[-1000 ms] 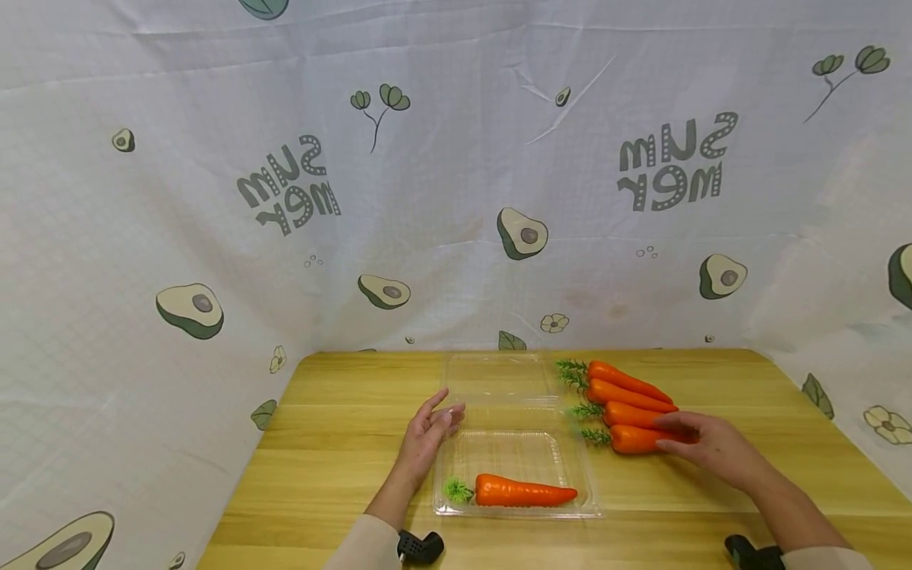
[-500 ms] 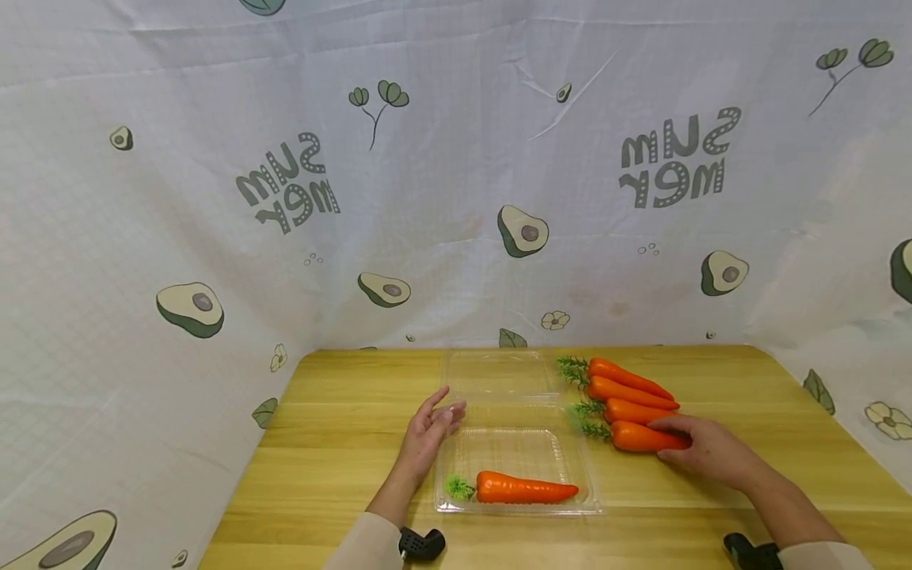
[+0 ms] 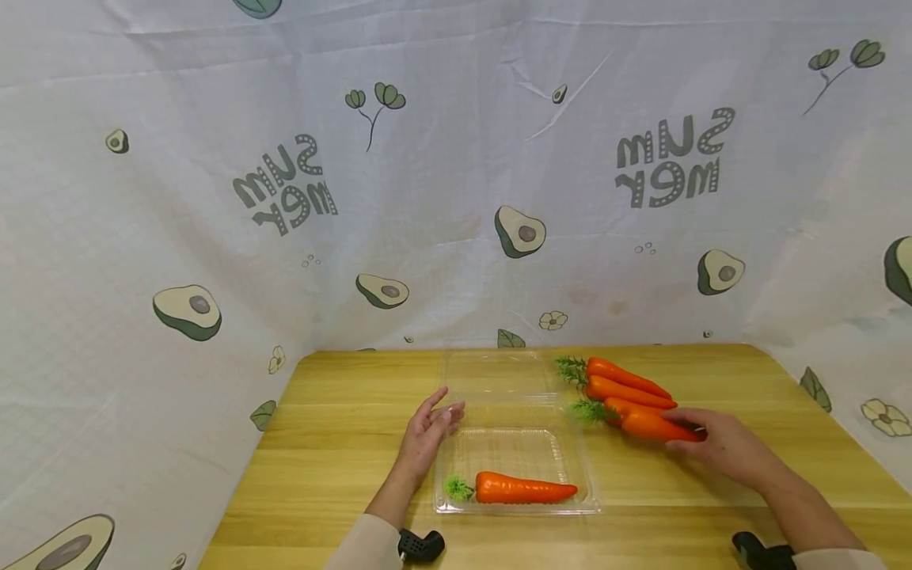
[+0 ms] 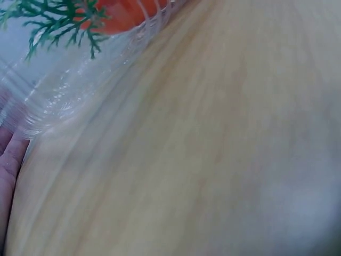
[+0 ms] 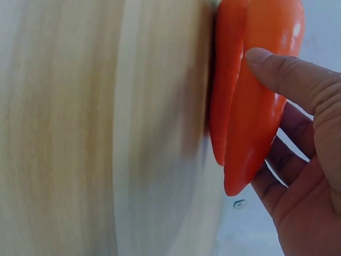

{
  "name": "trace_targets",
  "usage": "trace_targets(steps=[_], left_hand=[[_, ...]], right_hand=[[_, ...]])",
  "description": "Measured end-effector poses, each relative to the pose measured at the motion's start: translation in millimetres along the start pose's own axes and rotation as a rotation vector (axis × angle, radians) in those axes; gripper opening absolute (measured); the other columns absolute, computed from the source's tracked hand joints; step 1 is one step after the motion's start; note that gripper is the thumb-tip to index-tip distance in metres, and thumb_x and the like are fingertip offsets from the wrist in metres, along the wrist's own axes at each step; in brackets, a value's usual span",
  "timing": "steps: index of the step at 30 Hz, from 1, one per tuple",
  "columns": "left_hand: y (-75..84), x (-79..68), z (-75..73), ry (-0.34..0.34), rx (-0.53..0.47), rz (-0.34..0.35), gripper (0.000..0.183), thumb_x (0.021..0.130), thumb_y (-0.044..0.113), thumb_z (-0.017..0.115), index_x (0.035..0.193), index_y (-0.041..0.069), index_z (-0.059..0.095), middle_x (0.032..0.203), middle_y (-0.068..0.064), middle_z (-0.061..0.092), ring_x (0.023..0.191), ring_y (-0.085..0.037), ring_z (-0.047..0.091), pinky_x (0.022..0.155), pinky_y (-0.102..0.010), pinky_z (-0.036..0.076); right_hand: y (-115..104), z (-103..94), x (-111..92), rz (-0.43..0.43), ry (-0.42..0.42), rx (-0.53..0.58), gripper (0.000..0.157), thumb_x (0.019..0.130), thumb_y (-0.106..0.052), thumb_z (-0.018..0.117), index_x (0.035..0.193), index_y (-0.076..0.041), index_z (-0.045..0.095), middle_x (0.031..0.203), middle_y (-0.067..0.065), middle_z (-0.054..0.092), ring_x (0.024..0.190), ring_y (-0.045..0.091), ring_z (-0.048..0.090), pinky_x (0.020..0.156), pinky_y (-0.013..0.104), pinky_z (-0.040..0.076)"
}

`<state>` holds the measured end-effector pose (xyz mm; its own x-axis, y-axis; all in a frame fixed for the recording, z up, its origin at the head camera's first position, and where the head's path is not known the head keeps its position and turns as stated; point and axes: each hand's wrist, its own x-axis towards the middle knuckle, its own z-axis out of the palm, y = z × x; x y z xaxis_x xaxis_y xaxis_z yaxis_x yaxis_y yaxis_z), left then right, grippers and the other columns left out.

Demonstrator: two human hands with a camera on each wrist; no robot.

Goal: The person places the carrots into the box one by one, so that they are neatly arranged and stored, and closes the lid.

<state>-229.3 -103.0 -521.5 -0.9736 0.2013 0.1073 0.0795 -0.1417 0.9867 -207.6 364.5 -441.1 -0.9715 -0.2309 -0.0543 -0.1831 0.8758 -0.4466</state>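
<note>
My right hand (image 3: 727, 447) pinches the nearest orange carrot (image 3: 651, 425) of the group near its narrow end. In the right wrist view the thumb (image 5: 282, 72) lies along that carrot, and a second carrot (image 5: 226, 80) shows just behind it. Loosely bent, my left hand (image 3: 426, 435) rests at the left side of a clear plastic container (image 3: 499, 451), with its fingers at the rim. Inside the container, along its near side, lies one carrot (image 3: 523, 488) with a green top. The left wrist view catches part of this carrot's leafy top (image 4: 58, 24) and the left fingers (image 4: 13, 154).
Beyond the container its clear lid (image 3: 499, 374) lies folded back flat on the wooden table (image 3: 342, 451). Other carrots (image 3: 630, 389) with green tops lie side by side to the right of the lid. A white printed cloth (image 3: 427, 174) hangs behind the table and at both sides.
My right hand has closed on the nearest carrot and shifted it slightly right and up, so it now overlaps the carrot behind it. The left hand has stayed at the container.
</note>
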Motion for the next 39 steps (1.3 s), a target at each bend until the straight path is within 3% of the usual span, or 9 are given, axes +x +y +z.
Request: trace_targets(steps=[14, 22, 30, 39], left_hand=[[1.8, 1.0, -0.1, -0.011, 0.026, 0.016, 0.062, 0.108, 0.022, 0.051, 0.159, -0.002, 0.026, 0.147, -0.029, 0.055, 0.135, -0.039, 0.056, 0.110, -0.035, 0.050], [3.1, 0.6, 0.5, -0.007, 0.019, 0.012, 0.061, 0.108, 0.021, 0.051, 0.159, -0.001, 0.027, 0.147, -0.029, 0.054, 0.136, -0.042, 0.055, 0.111, -0.038, 0.050], [-1.0, -3.1, -0.3, -0.002, 0.013, -0.005, 0.060, 0.108, 0.020, 0.050, 0.159, -0.001, 0.027, 0.147, -0.029, 0.055, 0.135, -0.040, 0.056, 0.109, -0.033, 0.051], [-1.1, -0.9, 0.6, 0.000, -0.008, 0.010, 0.059, 0.108, 0.019, 0.049, 0.159, -0.002, 0.027, 0.146, -0.031, 0.053, 0.136, -0.044, 0.053, 0.110, -0.038, 0.051]], right_hand=[[-7.3, -8.8, -0.1, 0.052, 0.113, 0.010, 0.059, 0.090, -0.038, 0.076, 0.133, 0.001, 0.063, 0.128, 0.030, 0.064, 0.105, 0.038, 0.062, 0.088, 0.057, 0.057], [-13.5, -7.8, -0.1, 0.032, 0.133, 0.011, 0.060, 0.089, -0.043, 0.077, 0.131, -0.002, 0.065, 0.126, 0.026, 0.067, 0.103, 0.034, 0.064, 0.077, 0.032, 0.056], [-28.2, -1.6, -1.9, 0.011, 0.127, 0.021, 0.057, 0.088, -0.039, 0.079, 0.130, -0.001, 0.067, 0.125, 0.029, 0.066, 0.101, 0.035, 0.065, 0.082, 0.048, 0.058], [-47.7, 0.5, -1.2, -0.051, 0.125, 0.026, 0.053, 0.087, -0.036, 0.080, 0.128, -0.006, 0.070, 0.116, 0.018, 0.072, 0.095, 0.024, 0.064, 0.071, 0.028, 0.054]])
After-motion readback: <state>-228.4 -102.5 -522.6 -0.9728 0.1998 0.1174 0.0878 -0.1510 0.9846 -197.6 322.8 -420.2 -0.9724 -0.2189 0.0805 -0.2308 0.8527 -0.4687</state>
